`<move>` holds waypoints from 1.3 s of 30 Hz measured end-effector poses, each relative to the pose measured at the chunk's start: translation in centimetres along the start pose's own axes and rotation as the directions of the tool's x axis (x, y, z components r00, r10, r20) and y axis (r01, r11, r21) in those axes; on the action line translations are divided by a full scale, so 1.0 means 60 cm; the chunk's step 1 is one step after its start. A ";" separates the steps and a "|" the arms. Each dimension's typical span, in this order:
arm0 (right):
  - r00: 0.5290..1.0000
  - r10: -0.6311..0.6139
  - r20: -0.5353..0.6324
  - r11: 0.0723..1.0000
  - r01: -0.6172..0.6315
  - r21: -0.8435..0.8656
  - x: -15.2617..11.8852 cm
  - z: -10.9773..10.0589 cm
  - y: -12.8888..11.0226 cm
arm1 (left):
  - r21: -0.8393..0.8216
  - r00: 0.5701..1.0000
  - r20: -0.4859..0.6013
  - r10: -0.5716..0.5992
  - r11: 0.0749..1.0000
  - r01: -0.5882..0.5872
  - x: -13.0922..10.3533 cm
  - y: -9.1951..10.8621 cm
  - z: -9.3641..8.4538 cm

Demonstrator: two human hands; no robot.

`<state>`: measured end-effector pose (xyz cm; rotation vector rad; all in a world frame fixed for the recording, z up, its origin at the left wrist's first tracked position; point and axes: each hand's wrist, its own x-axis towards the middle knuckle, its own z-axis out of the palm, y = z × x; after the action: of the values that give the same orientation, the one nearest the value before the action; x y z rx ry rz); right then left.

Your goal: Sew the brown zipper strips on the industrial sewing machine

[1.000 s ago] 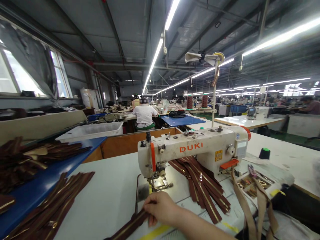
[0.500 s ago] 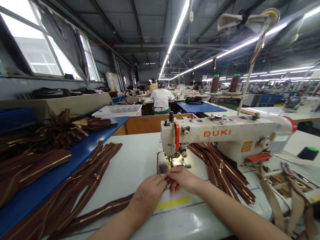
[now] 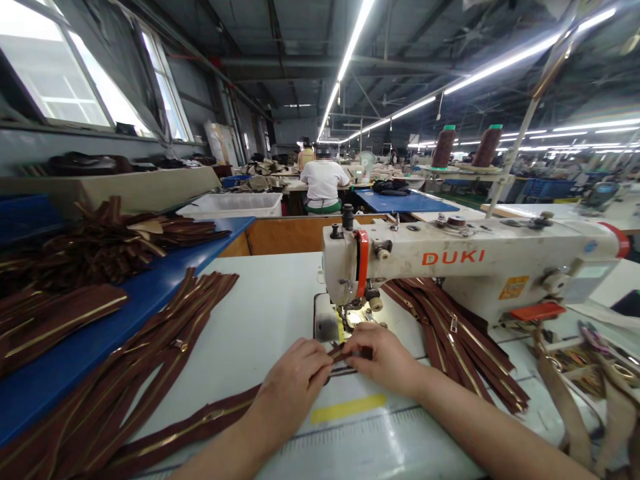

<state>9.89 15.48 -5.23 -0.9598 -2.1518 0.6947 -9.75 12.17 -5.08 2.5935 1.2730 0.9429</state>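
Note:
A brown zipper point(image 3: 210, 417) with gold teeth runs across the white table to the front of the sewing machine point(image 3: 400, 250). My left hand point(image 3: 299, 373) is closed on it near its end, fingers bent over the tape. My right hand point(image 3: 383, 360) pinches the short end of the same zipper with thumb and forefinger. The end lies between the two hands, just in front of the lit needle plate point(image 3: 326, 327). Part of the zipper is hidden under my left hand and forearm.
Brown zippers point(image 3: 175, 353) lie in a bundle on the left, and more zippers point(image 3: 453, 333) lie under the machine arm. A box of small metal parts point(image 3: 587, 377) with beige straps stands at right. A blue table point(image 3: 210, 243) borders the left. A person point(image 3: 323, 183) sits ahead.
The view has shifted slightly, with the machine larger. My hands have drawn a little apart, and the zipper end now shows between them.

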 end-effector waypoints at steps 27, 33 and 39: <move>0.999 0.033 -0.029 0.971 -0.039 -0.238 0.002 0.014 0.005 | -0.155 0.997 0.038 -0.068 0.985 0.073 -0.008 -0.007 -0.007; 0.998 0.047 -0.028 0.949 -0.054 -0.311 0.004 0.017 0.002 | -0.058 0.999 0.053 -0.005 0.998 0.008 -0.011 -0.007 -0.003; 0.999 0.046 -0.018 0.934 -0.049 -0.353 0.004 0.018 0.003 | 0.127 0.991 0.120 0.052 0.990 -0.067 -0.016 -0.004 0.000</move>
<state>9.04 15.56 -5.97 -1.2000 -2.2965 0.3256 -10.33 11.61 -5.61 2.7542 1.2741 0.7278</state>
